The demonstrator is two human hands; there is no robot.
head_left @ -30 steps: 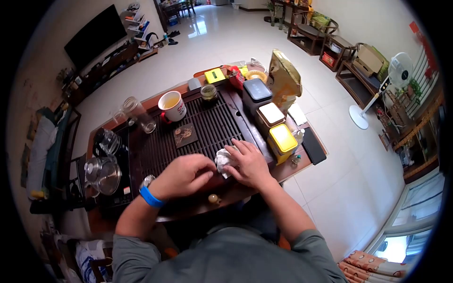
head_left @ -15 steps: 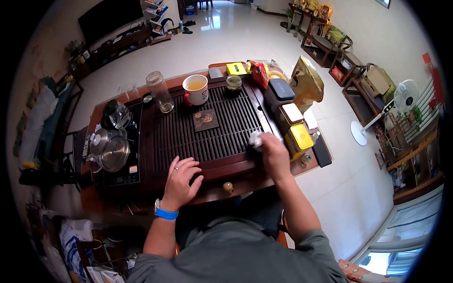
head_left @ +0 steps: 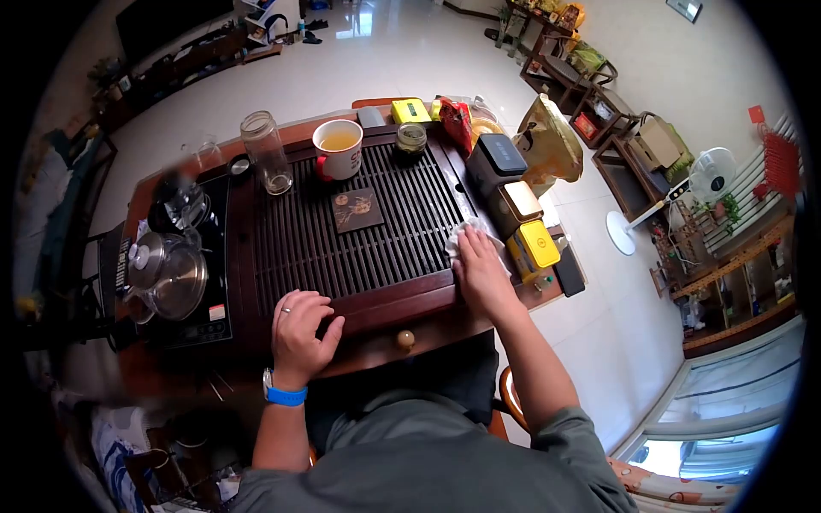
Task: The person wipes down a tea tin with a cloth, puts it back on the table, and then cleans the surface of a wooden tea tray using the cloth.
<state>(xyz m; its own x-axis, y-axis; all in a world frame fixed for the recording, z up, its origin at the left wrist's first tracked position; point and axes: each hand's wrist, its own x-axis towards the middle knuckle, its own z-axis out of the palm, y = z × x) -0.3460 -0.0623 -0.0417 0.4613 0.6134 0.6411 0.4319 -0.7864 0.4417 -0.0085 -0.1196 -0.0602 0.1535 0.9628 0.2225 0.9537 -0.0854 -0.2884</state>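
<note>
White crumpled wipe (head_left: 454, 243) of thin, soft-looking material, paper or cloth impossible to tell, spread on the right-hand border of the dark brown rectangular slatted wooden tea tray (head_left: 385, 303), towards the near right corner and beside the ends of the slats. Pinned there under the bare right hand (head_left: 486, 275), with fingers stretched out close together and nearly flat, pressing from above rather than clenching; cannot tell whether any fold is caught beneath the thumb. By judgement, in the middle of a wiping step, along the border more than across the slats.

Left hand (head_left: 301, 340) loosely half open, fingers curved, empty as far as visible, resting at the near edge of the tray, well apart from the wipe; seems to serve for steadying only.

Just right of the wipe, a yellow square tin (head_left: 535, 244), apparently metal; beyond, a brown square tin with a pale copper-coloured lid (head_left: 516, 203) and a black rounded-corner canister (head_left: 499, 156), all in a row on the reddish-brown wooden desk (head_left: 368, 354). For a next stroke, probably calls for even downward pressure, a path kept within the narrow border, and clearance from the yellow tin.
</note>
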